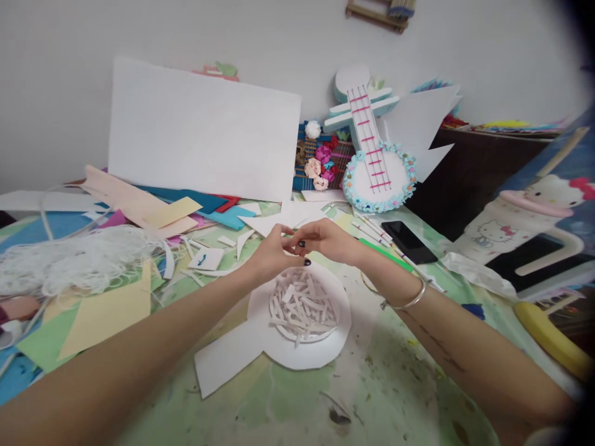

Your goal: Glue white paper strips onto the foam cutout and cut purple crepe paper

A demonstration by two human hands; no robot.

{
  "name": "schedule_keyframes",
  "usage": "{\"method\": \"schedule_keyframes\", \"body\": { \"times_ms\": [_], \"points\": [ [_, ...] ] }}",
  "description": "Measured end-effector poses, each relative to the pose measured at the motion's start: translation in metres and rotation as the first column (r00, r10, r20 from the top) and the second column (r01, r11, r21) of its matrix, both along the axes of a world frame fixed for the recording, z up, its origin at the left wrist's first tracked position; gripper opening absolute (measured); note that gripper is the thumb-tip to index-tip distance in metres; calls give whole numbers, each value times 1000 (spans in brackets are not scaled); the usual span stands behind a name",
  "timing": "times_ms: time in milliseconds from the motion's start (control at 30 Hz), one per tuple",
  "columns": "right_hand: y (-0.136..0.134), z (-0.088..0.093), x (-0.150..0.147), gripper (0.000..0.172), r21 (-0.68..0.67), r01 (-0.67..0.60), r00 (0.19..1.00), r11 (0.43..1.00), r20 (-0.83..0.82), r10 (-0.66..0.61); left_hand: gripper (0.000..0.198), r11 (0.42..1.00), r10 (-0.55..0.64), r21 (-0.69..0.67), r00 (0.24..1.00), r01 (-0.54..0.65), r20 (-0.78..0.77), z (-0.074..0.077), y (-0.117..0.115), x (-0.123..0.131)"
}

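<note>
White cutout (304, 357) on stained green tabletop (260, 415), pale wall (69, 74) behind; hands (325, 238) above, nearly meeting, any grasp unclear.

A white paddle-shaped board (230, 359) lies below the fingers (312, 230), its round head carrying many paper strips (304, 306).
The board lies flat on the bench (274, 418), with the round head nearest to the fingers and the straight handle pointing away from them, to the left and toward the person. On the head there is a low white ring (307, 339); inside it the short white strips are heaped, crossing at different angles. The far edge of the head is partly hidden behind the fingers.
</note>
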State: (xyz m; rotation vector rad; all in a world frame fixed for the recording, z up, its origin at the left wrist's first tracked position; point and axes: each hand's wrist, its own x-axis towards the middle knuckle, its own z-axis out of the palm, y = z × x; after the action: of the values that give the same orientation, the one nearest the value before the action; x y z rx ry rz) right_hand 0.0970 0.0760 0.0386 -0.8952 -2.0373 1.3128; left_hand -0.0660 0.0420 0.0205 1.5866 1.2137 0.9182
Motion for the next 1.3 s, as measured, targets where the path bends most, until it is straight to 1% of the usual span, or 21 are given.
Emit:
{"method": "schedule_keyframes", "body": {
  "times_ms": [67,167,267,333,400,467,567,600,667,733,767,800,833,867,900,933,1000,1067,1100,1167,1300],
  "points": [
    [-4,4,-1,14,-47,36,996,998,-74,-39,50,998,-43,-35,991,48,128,0,9,12],
    [-11,11,0,10,-102,84,981,991,-163,-100,36,998,-69,19,972,66,225,2,13,22],
    [-17,18,7,12,-88,122,961,989,-239,-140,28,996,-81,-9,973,85,217,6,10,19],
    [-21,22,14,15,-50,152,950,987,-267,-160,25,998,-57,-21,980,63,190,8,7,11],
    [-28,29,22,16,-9,189,946,982,-266,-185,24,999,-35,5,985,35,171,10,5,0],
    [-38,39,34,13,46,248,937,968,-266,-228,27,999,-14,40,992,9,129,11,3,-12],
    [-60,59,55,9,162,377,893,912,-327,-310,31,991,77,108,997,-76,-5,10,0,-31],
    [-68,66,63,9,206,425,870,881,-361,-336,31,985,122,132,991,-114,-55,9,-1,-37],
    [-83,76,77,11,287,528,818,799,-426,-387,32,965,220,170,968,-198,-121,6,-5,-50],
    [-96,78,87,13,351,600,783,719,-441,-438,32,937,307,220,941,-273,-141,3,-11,-62],
    [-100,76,89,13,378,608,785,699,-419,-456,31,923,333,260,928,-285,-164,1,-16,-67],
    [-103,71,89,11,402,590,804,700,-369,-466,29,909,348,312,914,-275,-208,-2,-21,-71],
    [-105,64,87,10,423,548,837,722,-295,-462,28,899,343,371,901,-233,-266,-4,-28,-74],
    [-105,55,83,8,437,493,869,753,-210,-448,28,889,318,429,890,-159,-328,-8,-34,-75],
    [-105,45,79,7,443,431,897,786,-119,-426,28,874,277,482,879,-62,-389,-12,-42,-75],
    [-103,35,73,8,453,384,911,805,-45,-410,28,848,225,528,867,50,-443,-16,-49,-74],
    [-99,16,64,11,481,353,910,803,24,-414,32,768,129,584,830,262,-542,-26,-63,-70],
    [-96,1,58,14,510,342,903,789,55,-427,39,702,77,575,757,421,-649,-34,-74,-63],
    [-95,-3,58,15,520,331,902,787,71,-426,43,685,69,556,718,470,-693,-38,-79,-60],
    [-95,-10,59,17,532,312,900,787,100,-424,52,679,62,516,659,523,-750,-42,-84,-54],
    [-94,-17,63,19,573,295,876,765,157,-455,61,693,18,447,606,565,-795,-45,-86,-49]
  ]
}}
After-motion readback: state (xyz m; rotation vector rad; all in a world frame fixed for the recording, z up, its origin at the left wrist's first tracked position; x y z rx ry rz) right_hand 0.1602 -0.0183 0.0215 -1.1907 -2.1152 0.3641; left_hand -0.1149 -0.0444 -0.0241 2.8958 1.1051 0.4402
